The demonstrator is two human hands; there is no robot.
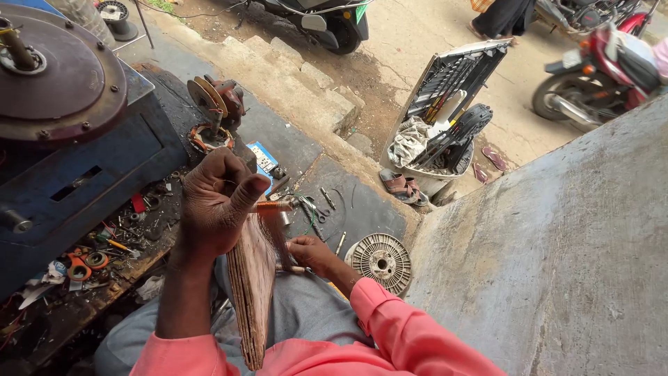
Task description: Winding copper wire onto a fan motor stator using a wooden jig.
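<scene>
The left hand [216, 202] is raised and curled nearly to a fist, its fingers [240, 198] pinching a thin strand of copper wire [268, 205]. Just below them stands a flat wooden winding board [252, 285] on edge across the lap — wire wrapped near its top. The right hand [309, 252] is closed on the board's far side, lower down. Beyond it a round finned metal plate [381, 261] lies on the floor; left of the raised hand, a cluttered tabletop [104, 257].
</scene>
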